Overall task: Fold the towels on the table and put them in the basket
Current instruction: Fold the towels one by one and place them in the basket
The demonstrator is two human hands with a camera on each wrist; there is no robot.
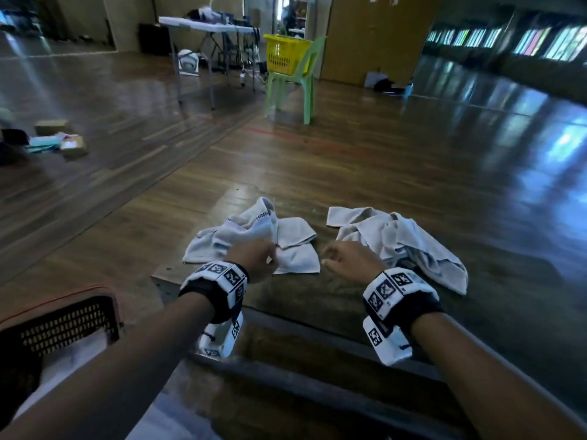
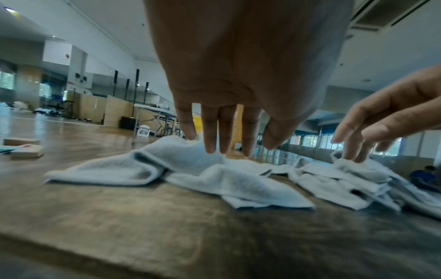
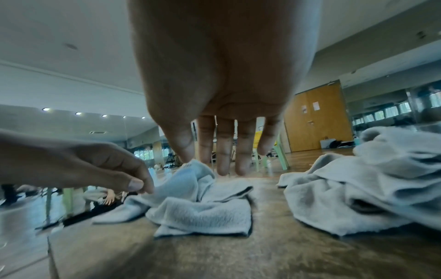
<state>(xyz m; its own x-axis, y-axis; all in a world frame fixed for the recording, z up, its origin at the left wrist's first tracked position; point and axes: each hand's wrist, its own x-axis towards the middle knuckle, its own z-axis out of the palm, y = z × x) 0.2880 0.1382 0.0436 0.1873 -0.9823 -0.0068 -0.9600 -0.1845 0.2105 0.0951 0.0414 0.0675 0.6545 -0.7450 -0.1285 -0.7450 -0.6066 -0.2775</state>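
Two crumpled white towels lie on the dark wooden table (image 1: pixel 317 300). My left hand (image 1: pixel 260 258) hangs over the near right part of the left towel (image 1: pixel 241 233), its fingers pointing down with the tips at the cloth (image 2: pixel 167 166) and the thumb beside them; nothing is clearly pinched. My right hand (image 1: pixel 336 258) hovers open over bare table between the towels, just left of the right towel (image 1: pixel 397 239), fingers loosely spread and holding nothing (image 3: pixel 229 166). The right towel (image 3: pixel 369 188) is a loose heap. A dark mesh basket (image 1: pixel 63 325) stands low at my left.
The table's near edge runs just under my wrists. Far across the wooden floor a yellow basket (image 1: pixel 286 55) sits on a green chair (image 1: pixel 295 87), beside a white folding table (image 1: pixel 206 27). Boxes (image 1: pixel 73 144) lie on the floor at left.
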